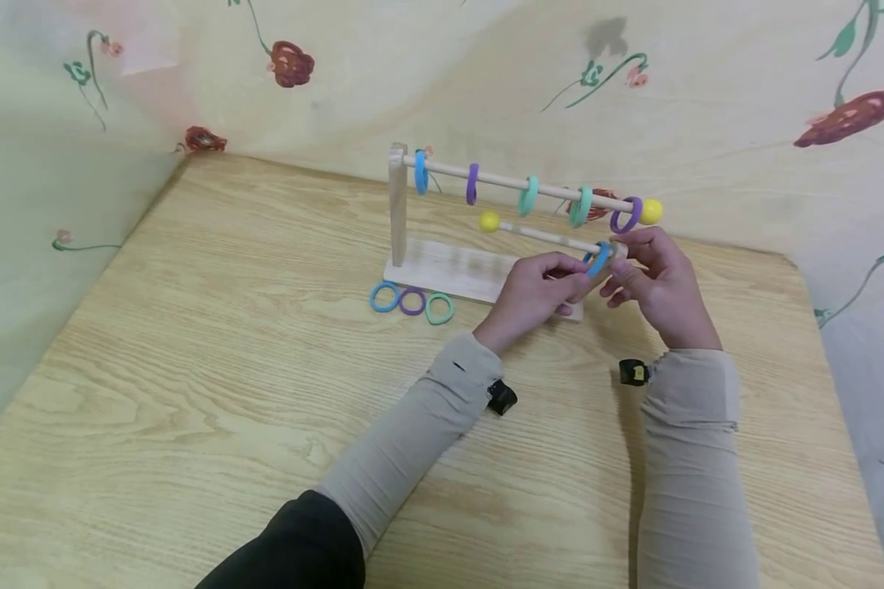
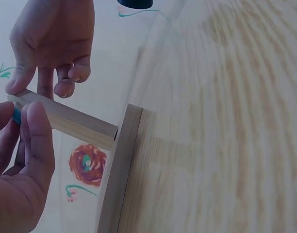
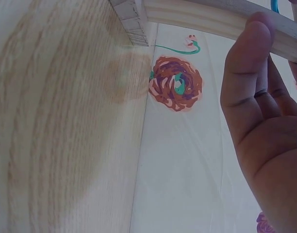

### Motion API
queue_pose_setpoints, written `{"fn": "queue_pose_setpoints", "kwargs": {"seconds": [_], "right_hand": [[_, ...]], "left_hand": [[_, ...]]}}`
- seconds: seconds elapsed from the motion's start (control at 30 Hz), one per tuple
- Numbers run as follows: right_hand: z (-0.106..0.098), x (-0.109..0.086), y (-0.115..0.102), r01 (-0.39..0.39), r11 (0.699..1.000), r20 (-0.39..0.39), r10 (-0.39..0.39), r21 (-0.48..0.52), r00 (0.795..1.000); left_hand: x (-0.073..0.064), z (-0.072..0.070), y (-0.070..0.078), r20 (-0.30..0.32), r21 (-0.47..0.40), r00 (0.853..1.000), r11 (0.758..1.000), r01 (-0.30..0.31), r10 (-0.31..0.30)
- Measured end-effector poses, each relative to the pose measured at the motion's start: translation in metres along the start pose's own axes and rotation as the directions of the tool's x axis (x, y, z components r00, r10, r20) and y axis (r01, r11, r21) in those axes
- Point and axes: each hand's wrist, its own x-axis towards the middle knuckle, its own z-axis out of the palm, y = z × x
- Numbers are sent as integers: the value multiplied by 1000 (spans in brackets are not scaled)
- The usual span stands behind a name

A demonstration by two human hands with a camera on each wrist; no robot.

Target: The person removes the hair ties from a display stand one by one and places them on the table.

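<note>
Blue ring (image 1: 602, 256), likely light, fairly stiff, hardly fragile: take hold at outer rim, clear of lower rod (image 1: 552, 236). Ring lies between thumb and fingers of your left hand (image 1: 536, 286), pinched at its lower edge; it appears to circle rod's end, just beside short post (image 2: 83, 119). Your right hand (image 1: 665, 285) pinches post's top between thumb and fingers.

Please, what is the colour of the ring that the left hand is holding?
The ring is blue; it shows best in the head view.
</note>
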Motion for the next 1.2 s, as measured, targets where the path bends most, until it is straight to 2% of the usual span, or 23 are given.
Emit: {"fn": "queue_pose_setpoints", "kwargs": {"seconds": [0.1,0.3,0.67,0.83,1.07,1.2], "right_hand": [[0,0,0,-1,1000,-2,1,1,1000],[0,0,-1,-2,1000,-5,2,-4,1000],[1,0,-2,-17,1000,-13,16,-22,1000],[1,-1,-3,-22,1000,-14,21,-20,1000],[1,-1,-3,-27,999,-15,26,-43,1000],[1,-1,-4,-33,998,-17,32,-61,999]], "left_hand": [[1,0,0,-15,-13,1000,1000,16,-17],[2,-3,0,-38,-19,999,1000,11,-12],[2,-7,1,-90,-93,996,995,21,-29],[0,-12,3,-95,-99,995,995,15,-25],[-1,-23,4,-88,-111,996,993,-34,24],[-2,-29,8,-99,-100,995,995,-19,9]]}}
